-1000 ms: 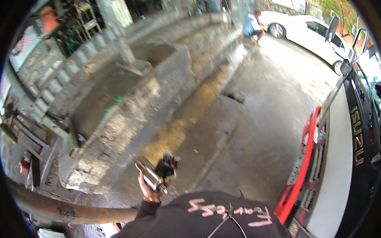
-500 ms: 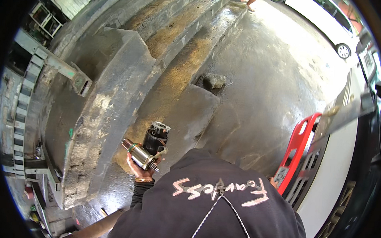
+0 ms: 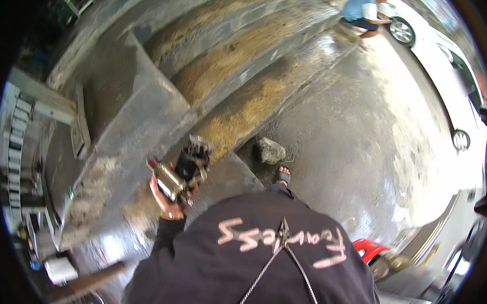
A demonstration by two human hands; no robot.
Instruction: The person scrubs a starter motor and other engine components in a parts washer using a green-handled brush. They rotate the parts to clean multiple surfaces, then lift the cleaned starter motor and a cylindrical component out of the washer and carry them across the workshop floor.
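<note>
My left hand point(image 3: 168, 205) is closed around a starter motor armature point(image 3: 169, 181), a silvery cylinder with a coppery end and a thin shaft. Held against it in the same hand is a black starter motor body point(image 3: 191, 162) with a metal end. Both parts are somewhat blurred, and the fingers beneath them are partly hidden. My right hand is out of sight. A red slotted panel point(image 3: 370, 250), like a vehicle grille or bumper piece, shows at the right beside my hooded top.
Wet concrete steps point(image 3: 219, 71) rise on the left and ahead. A rock point(image 3: 271, 151) lies near my sandaled foot point(image 3: 284, 176). Farther off, a person in blue point(image 3: 362, 17) crouches by a white car point(image 3: 437, 70). A ladder-like metal rail point(image 3: 15, 149) stands at far left.
The view has swung to the right, and my foot has come into sight. The red panel now shows only in part, and my right hand, earlier at it, has dropped from view.
</note>
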